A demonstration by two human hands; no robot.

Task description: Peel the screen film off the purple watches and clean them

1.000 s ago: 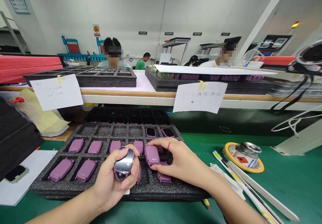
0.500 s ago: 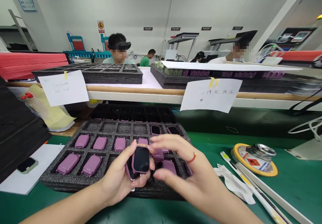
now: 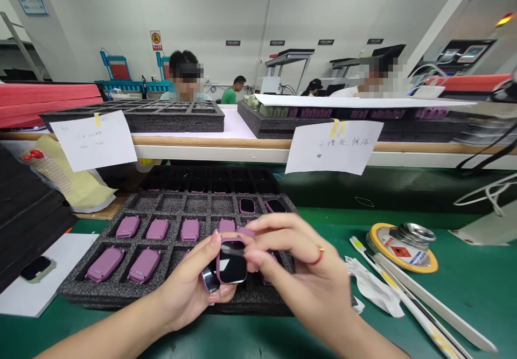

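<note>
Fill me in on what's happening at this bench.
A person's left hand holds a purple watch, dark screen showing, with another shiny piece behind it. The right hand has its thumb and fingers at the screen's right edge; whether they pinch anything is unclear. Beyond the hands, a black foam tray holds more purple cases, several back up, and two watches screen up. A green-cased watch lies on white paper to the left.
</note>
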